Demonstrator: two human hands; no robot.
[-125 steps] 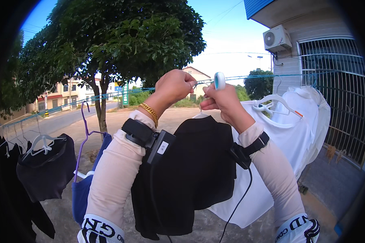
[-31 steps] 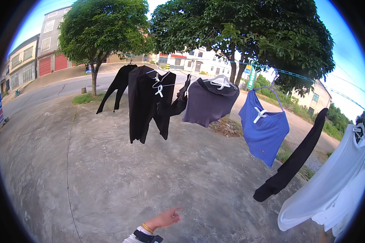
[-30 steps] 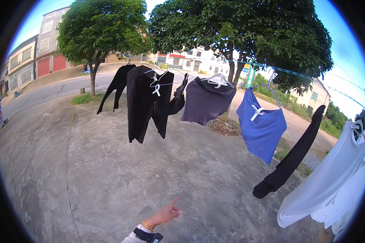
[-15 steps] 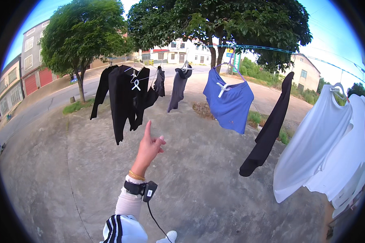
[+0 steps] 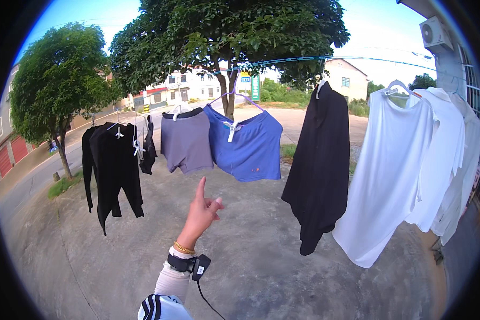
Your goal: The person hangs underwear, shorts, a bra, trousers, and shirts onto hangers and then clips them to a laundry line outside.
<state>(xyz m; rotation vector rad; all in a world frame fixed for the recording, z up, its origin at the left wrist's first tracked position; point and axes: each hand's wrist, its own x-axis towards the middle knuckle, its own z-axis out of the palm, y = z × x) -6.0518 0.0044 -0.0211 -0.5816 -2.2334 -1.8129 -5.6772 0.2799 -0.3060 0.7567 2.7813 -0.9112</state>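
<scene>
My left hand (image 5: 199, 214) is raised in front of the washing line (image 5: 298, 60), touching nothing. Its index finger points up and the other fingers are partly curled, with nothing held. Just beyond the fingertip hang purple-grey shorts (image 5: 186, 144) and blue shorts (image 5: 248, 146), the blue pair on a purple hanger (image 5: 234, 92). Farther left, black garments (image 5: 114, 165) hang on hangers with white clips. A black garment (image 5: 320, 165) and a long white sleeveless garment (image 5: 386, 170) hang to the right. My right hand is out of the picture.
Grey concrete ground (image 5: 250, 266) spreads beneath the clothes. More white garments (image 5: 442, 154) hang close to a building wall with an air conditioner unit (image 5: 434, 34) at right. Trees (image 5: 58, 80), a road (image 5: 32, 176) and houses stand behind. A cable (image 5: 205, 296) trails from my wrist device (image 5: 192, 264).
The view has turned to the right, so the clothes sit farther left. The shorts and black garment show broader faces. My left hand stays raised in the same pointing pose.
</scene>
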